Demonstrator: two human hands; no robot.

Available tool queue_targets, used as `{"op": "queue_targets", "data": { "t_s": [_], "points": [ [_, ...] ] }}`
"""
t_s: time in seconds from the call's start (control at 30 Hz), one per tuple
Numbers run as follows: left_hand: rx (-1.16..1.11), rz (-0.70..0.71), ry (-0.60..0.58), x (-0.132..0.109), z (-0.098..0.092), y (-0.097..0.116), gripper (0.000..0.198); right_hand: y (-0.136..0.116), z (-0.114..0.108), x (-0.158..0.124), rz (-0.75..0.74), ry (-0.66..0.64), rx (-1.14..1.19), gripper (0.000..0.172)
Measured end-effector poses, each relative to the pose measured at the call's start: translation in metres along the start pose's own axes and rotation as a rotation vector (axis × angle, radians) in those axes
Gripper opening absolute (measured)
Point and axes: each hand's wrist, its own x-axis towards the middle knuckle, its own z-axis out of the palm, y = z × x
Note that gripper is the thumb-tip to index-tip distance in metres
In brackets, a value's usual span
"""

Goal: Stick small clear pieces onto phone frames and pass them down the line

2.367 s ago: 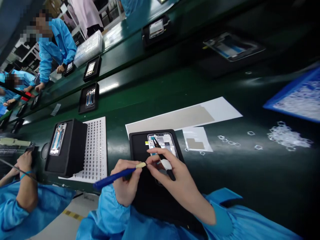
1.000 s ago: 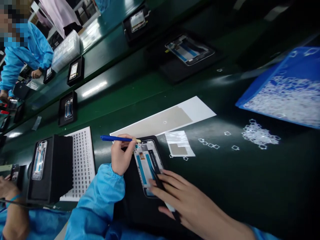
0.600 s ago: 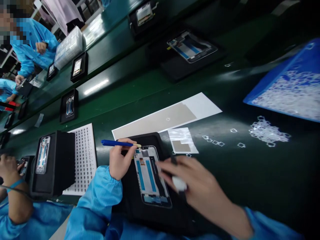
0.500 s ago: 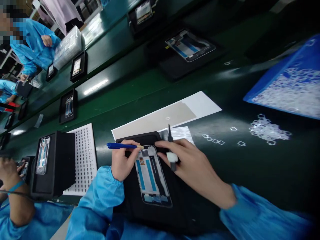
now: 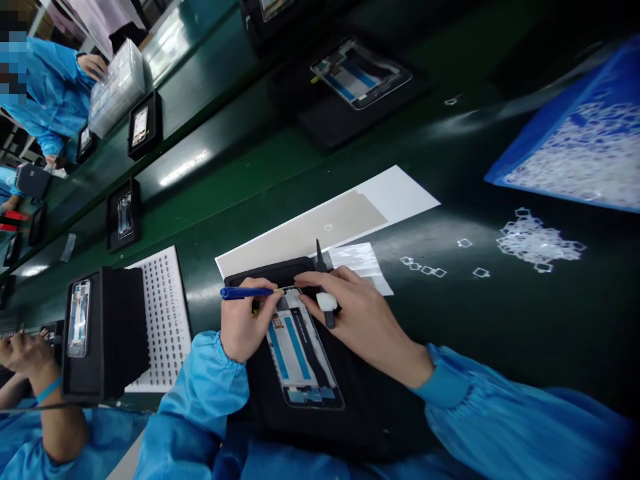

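Observation:
My left hand [image 5: 245, 327] is closed on a blue pen-like stick [image 5: 246, 293], its pale tip at the top edge of an opened phone frame [image 5: 303, 350]. Blue strips and a dark ribbon show inside the frame, which lies in a black foam tray [image 5: 267, 270]. Fingertips of my right hand [image 5: 357, 307] touch or nearly touch the frame's upper right corner. Held across that hand is a slim black pointed tool [image 5: 321, 255], with a white lump [image 5: 327, 302] around its shaft; whether it is tweezers I cannot tell.
A white sheet [image 5: 410, 190] lies beyond the tray. To the right are a pile of small clear rings [image 5: 537, 243] and a blue bag [image 5: 525, 147] of more. At left stand a dotted white board [image 5: 167, 313] and a black box [image 5: 123, 327], near a co-worker's hand [image 5: 30, 353].
My right hand has moved left, bringing its fingertips closer to the stick's tip at the frame's top. My left hand keeps its grip. The whole view has shifted slightly.

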Motion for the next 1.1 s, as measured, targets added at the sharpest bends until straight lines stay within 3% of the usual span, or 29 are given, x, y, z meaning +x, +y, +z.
{"op": "queue_targets", "data": {
  "t_s": [0.33,0.6,0.8,0.9,1.03,1.1],
  "points": [
    [0.179,0.112,0.020,0.001,0.002,0.004,0.010,0.002,0.002,-0.001,-0.008,0.010,-0.010,0.022],
    [0.321,0.243,-0.033,0.002,0.001,0.011,0.012,0.003,0.003,-0.002,0.007,0.018,-0.008,0.023],
    [0.205,0.241,-0.013,-0.002,0.006,0.004,0.009,0.002,0.004,-0.001,-0.025,0.049,-0.012,0.023],
    [0.040,0.169,0.060,-0.003,0.008,0.000,0.007,0.001,0.005,-0.001,-0.041,0.054,-0.022,0.022],
    [-0.168,0.098,0.306,-0.004,-0.003,0.002,0.010,0.001,0.005,-0.001,-0.062,0.051,-0.035,0.022],
    [-0.095,0.151,0.285,-0.008,-0.010,0.002,0.018,0.001,0.005,0.000,-0.068,0.049,-0.035,0.022]
  ]
}}
